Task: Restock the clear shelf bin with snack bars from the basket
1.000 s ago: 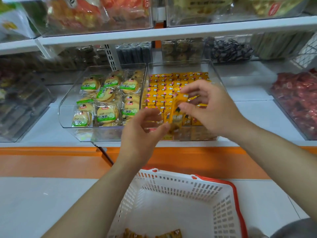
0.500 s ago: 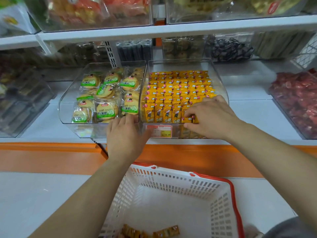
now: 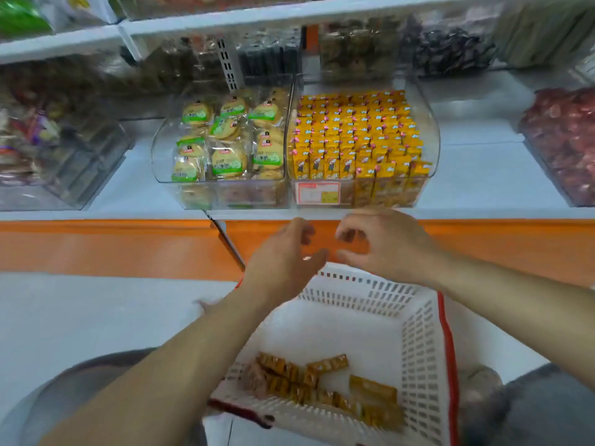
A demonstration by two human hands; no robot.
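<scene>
Yellow wrappers fill the clear bin [image 3: 429, 136] nearly to its front lip, the snack bars [image 3: 354, 130] standing in tight rows. Half a second back the right hand [image 3: 386, 246] was inside that bin, pressing on the front row, and the left hand [image 3: 286, 262] sat against its front wall. Now both have come out and down. They hang close together, thumbs almost meeting, in front of the orange shelf edge [image 3: 96, 246] and over the far rim of the white basket [image 3: 418, 333]. The fingers of both are loosely curled and, blurred as they are, I see nothing held in either.

Below the wrists, at the near end of the basket, a heap of loose bars [image 3: 322, 378] lies on its floor. Beyond the left hand a second bin [image 3: 161, 149] holds round green-labelled cakes. Both bins stand on a white shelf [image 3: 476, 175], with another shelf [image 3: 225, 17] overhead. A bin of red packets [image 3: 563, 140] sits well off past the right hand.
</scene>
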